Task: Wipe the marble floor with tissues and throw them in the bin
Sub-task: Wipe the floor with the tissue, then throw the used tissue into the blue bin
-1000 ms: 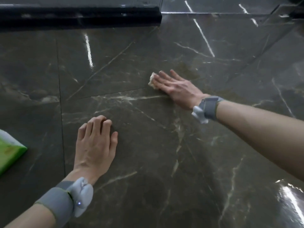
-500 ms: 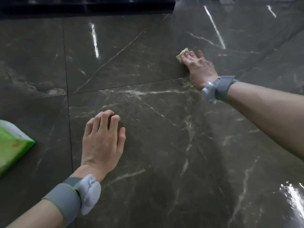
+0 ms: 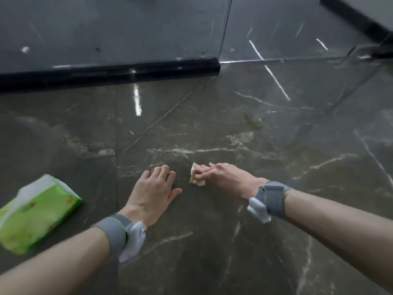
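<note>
Glossy marble floor [image 3: 212, 241]. Left hand [image 3: 152, 192] flat, empty. At its 3 o'clock, right hand [image 3: 221, 177] presses tissue [image 3: 195, 179] flat-fingered; likely soft, light, tearable: pinch bunched middle.

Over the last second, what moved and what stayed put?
The right hand, pressing the tissue to the marble floor, wiped outward, then drew back toward the person and now sits just right of the left hand. Nothing was taken up or released. The left hand stays flat on the floor; the green tissue pack stays at the left.
</note>
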Action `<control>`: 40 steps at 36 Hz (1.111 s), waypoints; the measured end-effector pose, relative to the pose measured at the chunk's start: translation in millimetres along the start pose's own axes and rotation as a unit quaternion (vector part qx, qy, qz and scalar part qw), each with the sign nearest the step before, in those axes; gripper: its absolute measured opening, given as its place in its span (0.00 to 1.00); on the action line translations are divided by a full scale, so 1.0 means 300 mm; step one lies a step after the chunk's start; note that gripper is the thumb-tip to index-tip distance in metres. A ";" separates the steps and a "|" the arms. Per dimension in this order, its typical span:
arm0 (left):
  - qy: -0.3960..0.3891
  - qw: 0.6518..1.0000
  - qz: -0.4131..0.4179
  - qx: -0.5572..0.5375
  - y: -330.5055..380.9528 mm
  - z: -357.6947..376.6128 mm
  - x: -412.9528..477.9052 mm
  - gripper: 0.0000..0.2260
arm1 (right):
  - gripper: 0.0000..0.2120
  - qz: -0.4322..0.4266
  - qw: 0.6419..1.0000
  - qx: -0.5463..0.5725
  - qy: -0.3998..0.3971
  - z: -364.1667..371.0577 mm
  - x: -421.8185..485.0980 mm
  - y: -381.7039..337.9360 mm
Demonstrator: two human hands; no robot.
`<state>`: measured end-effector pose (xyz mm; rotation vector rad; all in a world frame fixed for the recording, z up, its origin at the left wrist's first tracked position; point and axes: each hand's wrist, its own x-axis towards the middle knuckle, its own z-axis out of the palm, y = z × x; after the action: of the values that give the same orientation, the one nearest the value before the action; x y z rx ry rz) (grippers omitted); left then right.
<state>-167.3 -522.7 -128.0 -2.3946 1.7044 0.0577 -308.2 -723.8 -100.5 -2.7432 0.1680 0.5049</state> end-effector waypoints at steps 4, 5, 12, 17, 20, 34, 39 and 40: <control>-0.066 0.985 0.137 0.085 -0.152 -0.218 0.014 0.20 | 0.19 0.003 0.999 0.028 0.021 -0.124 -0.052 -0.064; -0.094 0.976 0.165 0.108 -0.172 -0.267 0.028 0.19 | 0.17 0.012 0.999 0.038 0.029 -0.143 -0.069 -0.060; -0.178 0.975 0.119 0.066 -0.387 -0.567 -0.035 0.19 | 0.10 0.014 0.981 0.168 0.093 -0.456 -0.083 -0.165; -0.180 0.960 0.045 -0.209 -0.418 -0.621 -0.072 0.38 | 0.12 -0.022 0.979 0.200 0.039 -0.704 -0.036 -0.316; -0.167 0.938 0.042 -0.302 -0.395 -0.655 -0.119 0.44 | 0.13 -0.038 0.985 0.165 -0.020 -0.803 0.018 -0.421; -0.056 0.807 -0.121 -0.575 -0.542 -0.609 -0.256 0.04 | 0.09 -0.034 0.964 0.260 0.030 -0.705 0.232 -0.625; -0.064 0.779 -0.223 -0.583 -0.688 -0.570 -0.348 0.06 | 0.16 -0.087 0.995 0.005 0.046 -0.630 0.224 -0.680; -0.064 0.777 -0.255 -0.572 -0.742 -0.571 -0.381 0.08 | 0.14 -0.102 0.993 -0.026 0.051 -0.625 0.226 -0.714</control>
<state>-10.8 -378.2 87.8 -3.4083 0.9153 1.5214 -146.7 -594.0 106.3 -2.7974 -0.1020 0.3187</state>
